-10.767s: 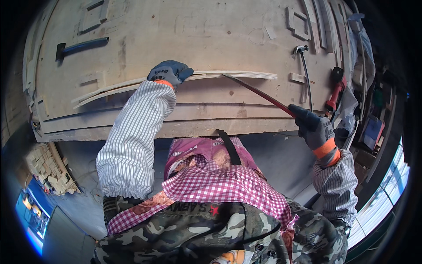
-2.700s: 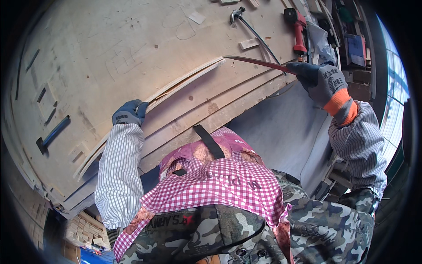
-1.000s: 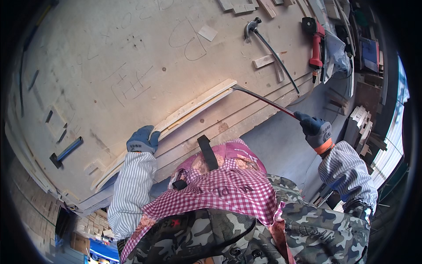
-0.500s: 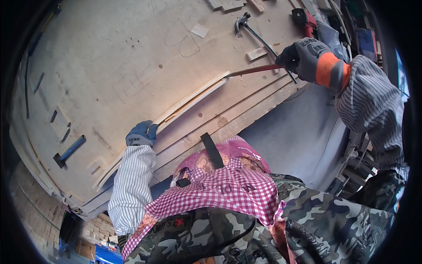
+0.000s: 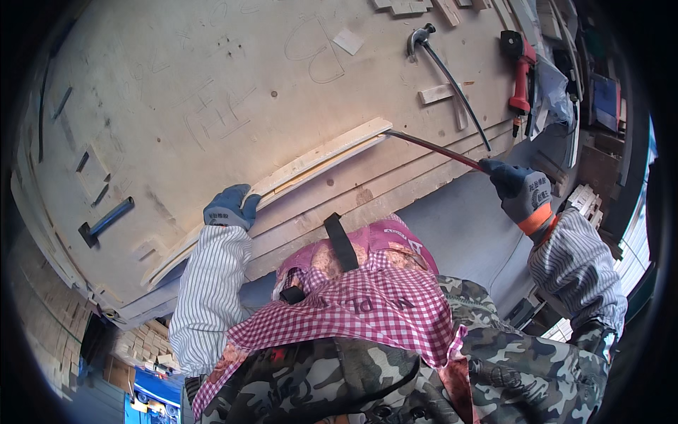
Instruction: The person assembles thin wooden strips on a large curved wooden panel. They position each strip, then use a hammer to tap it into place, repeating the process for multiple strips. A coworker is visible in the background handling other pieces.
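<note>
Head view showed the gloved left hand (image 5: 227,207) gripping the pale wooden strip (image 5: 321,157) lying on the plywood table (image 5: 176,92), while the gloved right hand (image 5: 521,191) clenched a red pry bar (image 5: 432,147) tucked under the strip's far end.

A broad, pale plywood worktop (image 5: 212,92) scribbled with pencil marks fills the upper view in bright daylight, a grey floor (image 5: 466,233) below its edge, stacked wood offcuts (image 5: 141,346) at lower left, and cluttered shelving (image 5: 600,106) beside a bright window (image 5: 635,247) at right.
</note>
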{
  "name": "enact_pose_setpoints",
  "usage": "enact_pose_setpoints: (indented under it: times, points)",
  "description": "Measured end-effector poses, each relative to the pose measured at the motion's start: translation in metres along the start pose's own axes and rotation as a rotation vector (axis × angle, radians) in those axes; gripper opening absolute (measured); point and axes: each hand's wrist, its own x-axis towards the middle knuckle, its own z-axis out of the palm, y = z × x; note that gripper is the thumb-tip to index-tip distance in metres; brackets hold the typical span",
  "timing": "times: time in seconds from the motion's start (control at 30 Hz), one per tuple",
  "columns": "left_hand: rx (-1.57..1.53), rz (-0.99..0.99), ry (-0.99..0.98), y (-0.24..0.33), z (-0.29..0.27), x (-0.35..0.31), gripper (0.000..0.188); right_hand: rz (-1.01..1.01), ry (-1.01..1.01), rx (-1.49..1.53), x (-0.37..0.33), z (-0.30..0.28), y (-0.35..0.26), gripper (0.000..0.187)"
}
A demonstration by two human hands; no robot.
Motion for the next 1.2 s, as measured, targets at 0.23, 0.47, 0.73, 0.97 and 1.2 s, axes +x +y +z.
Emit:
enact_pose_setpoints:
  times: [0.23, 0.47, 0.73, 0.97, 1.2]
  points:
    - [-0.032, 0.006, 0.071, -0.009, 0.004, -0.005, 0.051, 0.076, -0.016, -0.108, 0.017, -0.018, -0.027, 0.033]
    - [-0.110, 0.062, -0.023, -0.002, 0.002, 0.005, 0.054, 0.157, -0.217, -0.292, 0.064, -0.026, -0.014, 0.030]
    - [-0.085, -0.016, -0.193, 0.002, -0.001, 0.018, 0.066, 0.081, -0.172, -0.316, 0.083, -0.026, -0.007, 0.024]
    - [-0.119, -0.038, -0.276, 0.012, -0.016, 0.009, 0.068, 0.147, -0.142, -0.203, 0.076, -0.012, 0.011, 0.032]
    - [-0.136, -0.038, -0.302, 0.021, -0.024, -0.004, 0.070, 0.046, 0.156, -0.256, 0.015, 0.044, 0.039, 0.019]
